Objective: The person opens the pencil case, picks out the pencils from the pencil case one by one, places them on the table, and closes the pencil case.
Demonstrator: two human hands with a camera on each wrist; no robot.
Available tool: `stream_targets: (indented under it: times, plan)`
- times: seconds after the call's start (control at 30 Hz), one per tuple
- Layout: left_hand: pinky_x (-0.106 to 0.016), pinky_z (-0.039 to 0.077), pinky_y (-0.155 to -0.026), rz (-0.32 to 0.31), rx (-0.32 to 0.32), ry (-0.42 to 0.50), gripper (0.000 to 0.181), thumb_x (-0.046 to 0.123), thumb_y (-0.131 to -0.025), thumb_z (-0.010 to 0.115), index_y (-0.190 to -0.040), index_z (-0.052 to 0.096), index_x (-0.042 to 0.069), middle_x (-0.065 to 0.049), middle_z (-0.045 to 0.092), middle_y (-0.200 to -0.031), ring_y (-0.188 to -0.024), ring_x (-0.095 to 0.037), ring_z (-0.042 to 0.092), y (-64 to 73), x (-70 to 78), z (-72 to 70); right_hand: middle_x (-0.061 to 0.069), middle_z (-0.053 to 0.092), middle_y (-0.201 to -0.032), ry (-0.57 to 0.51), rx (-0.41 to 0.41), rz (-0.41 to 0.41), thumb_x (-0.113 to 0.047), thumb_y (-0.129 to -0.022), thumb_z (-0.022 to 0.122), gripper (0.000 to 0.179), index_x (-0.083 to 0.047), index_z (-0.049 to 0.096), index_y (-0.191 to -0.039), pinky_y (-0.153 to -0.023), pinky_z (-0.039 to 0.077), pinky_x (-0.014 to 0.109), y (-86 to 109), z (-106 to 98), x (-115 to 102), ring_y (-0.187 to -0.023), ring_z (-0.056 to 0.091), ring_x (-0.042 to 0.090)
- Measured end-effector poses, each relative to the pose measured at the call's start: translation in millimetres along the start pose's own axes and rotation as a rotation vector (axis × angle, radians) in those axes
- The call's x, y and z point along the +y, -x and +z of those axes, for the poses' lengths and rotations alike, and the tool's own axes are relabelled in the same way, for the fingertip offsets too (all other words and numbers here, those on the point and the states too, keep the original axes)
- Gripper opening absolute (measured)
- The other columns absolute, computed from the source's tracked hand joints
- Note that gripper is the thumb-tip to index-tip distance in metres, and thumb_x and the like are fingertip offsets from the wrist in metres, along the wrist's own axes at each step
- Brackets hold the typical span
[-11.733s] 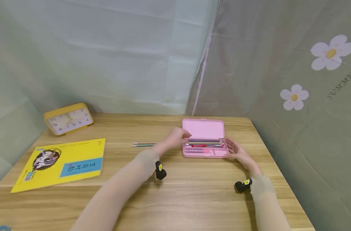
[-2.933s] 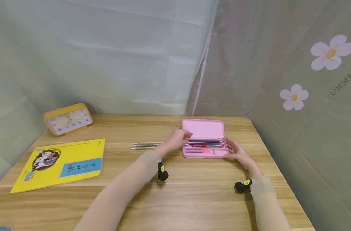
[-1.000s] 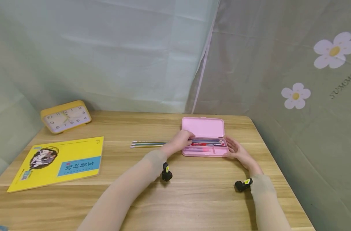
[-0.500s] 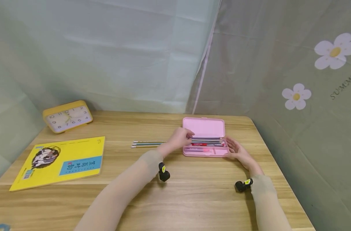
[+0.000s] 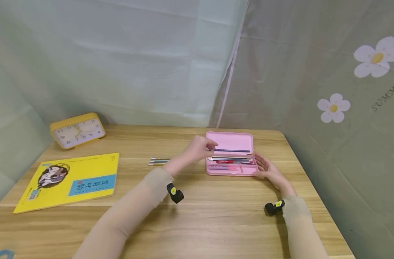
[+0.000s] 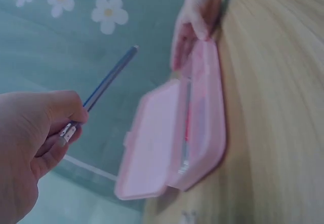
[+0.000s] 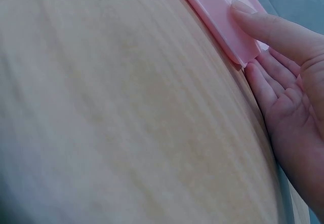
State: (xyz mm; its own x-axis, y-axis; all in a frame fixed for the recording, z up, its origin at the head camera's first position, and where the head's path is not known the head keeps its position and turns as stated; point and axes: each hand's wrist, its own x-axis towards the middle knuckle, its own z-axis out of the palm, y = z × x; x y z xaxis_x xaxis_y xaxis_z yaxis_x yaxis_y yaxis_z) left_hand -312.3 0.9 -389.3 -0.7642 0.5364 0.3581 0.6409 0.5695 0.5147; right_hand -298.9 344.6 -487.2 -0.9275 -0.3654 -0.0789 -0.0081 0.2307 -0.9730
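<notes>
Above the open pink pencil case (image 5: 247,169), the left hand (image 5: 197,149) pinches a dark-blue pencil (image 6: 110,78); the right hand (image 5: 267,170) grips the case's right end, thumb over its rim.

Both arms (image 5: 129,216) reach toward the table (image 5: 236,223)'s far edge. The left hand (image 5: 197,148) is raised, thumb and fingers pinched; the right hand (image 5: 269,172), near the right edge, spreads its thumb from extended fingers.

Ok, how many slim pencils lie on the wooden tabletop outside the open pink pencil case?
3, left of the pink case: far yellowish pencil, middle green pencil, near yellowish pencil. The left arm may hide more.
</notes>
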Motion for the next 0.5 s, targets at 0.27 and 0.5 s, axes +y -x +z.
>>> stream_targets:
  times: [0.27, 0.5]
  plan:
    - [-0.027, 0.059, -0.073, 0.060, 0.070, -0.044, 0.022, 0.001, -0.078, 0.071, -0.100, 0.075, -0.001, -0.009, 0.076, -0.086, -0.079, -0.018, 0.072, 18.7, 7.4, -29.4, 0.021, 0.009, -0.163, 0.002, 0.003, 0.004, 0.001, -0.086, 0.067, 0.092, 0.000, 0.007, -0.156, -0.114, 0.030, 0.017, 0.6, 0, -1, -0.150, 0.011, 0.039]
    - [-0.030, 0.060, -0.071, 0.041, 0.110, -0.046, 0.024, -0.003, -0.077, 0.070, -0.101, 0.075, -0.002, -0.010, 0.076, -0.085, -0.075, -0.020, 0.072, 46.9, -15.5, -46.7, 0.021, 0.009, -0.163, 0.003, 0.006, 0.004, 0.002, -0.086, 0.067, 0.092, 0.000, 0.007, -0.156, -0.113, 0.030, 0.015, 1.3, -1, 1, -0.150, 0.010, 0.039]
